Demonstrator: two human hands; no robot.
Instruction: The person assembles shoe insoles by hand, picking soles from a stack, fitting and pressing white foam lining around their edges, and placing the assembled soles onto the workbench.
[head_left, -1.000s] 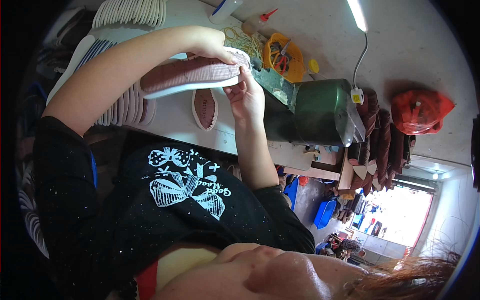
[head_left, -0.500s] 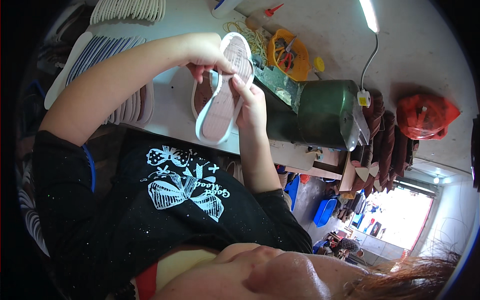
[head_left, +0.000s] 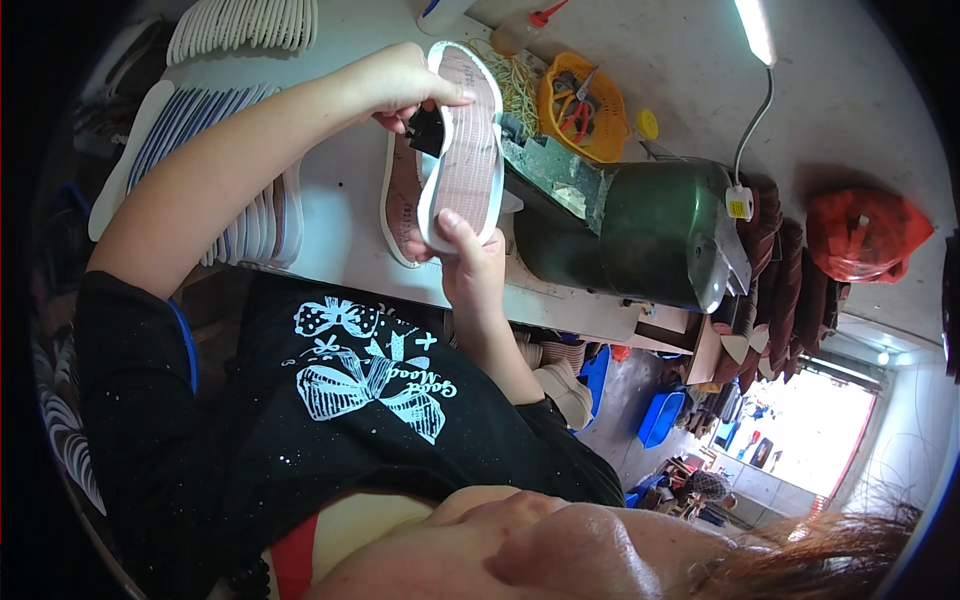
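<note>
A shoe sole point(head_left: 470, 150) with a brown, line-marked face and a white rim is held up over the table, its long side nearly upright. My left hand point(head_left: 400, 85) grips its upper part, the thumb lying on the brown face. At the lower end my right hand point(head_left: 468, 262) pinches the rim, thumb on the face and fingers behind. Another brown sole with a white rim point(head_left: 398, 205) lies on the table behind it, partly covered. A small black thing point(head_left: 427, 130) shows beside the held sole, below my left hand; its kind is unclear.
Rows of stacked soles point(head_left: 215, 130) and white soles point(head_left: 240, 28) stand at the left. A green machine point(head_left: 655, 225) sits right of my hands. Behind are a yellow basket point(head_left: 552, 92) of tools and a red-tipped bottle point(head_left: 513, 35). A red bag point(head_left: 868, 235) is farther right.
My right hand has slid from the sole's middle down to its lower end. The sole has turned more upright and moved slightly up, my left hand with it.
</note>
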